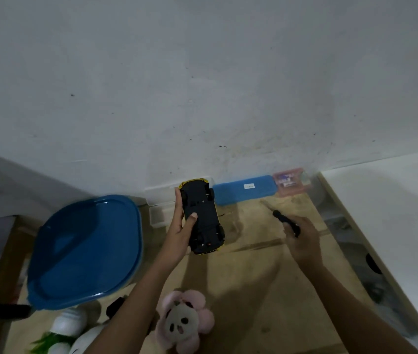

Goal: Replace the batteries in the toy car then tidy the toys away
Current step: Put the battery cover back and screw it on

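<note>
Gripping the toy car (202, 217) along its side, the left hand (181, 226) holds it above the wooden bench (253, 277), underside turned up toward the camera, with the thumb pressed on the black chassis and the fingers (178, 200) wrapped round the far edge. The car's yellow body is seen only at the rims, and all four wheels are visible. A dark screwdriver (286, 222) is clasped in the right hand (303, 241), whose fingers are curled closed around its handle; the tip is blurred and points up and left, apart from the car. A blue lid (85, 251) is seen on a container to the left. A blue case (243, 189) and a pink box (290, 181) lie against the wall (202, 85) beyond the car. A plush panda (183, 321) in a pink flower hood lies at the near edge, between the two forearms.
</note>
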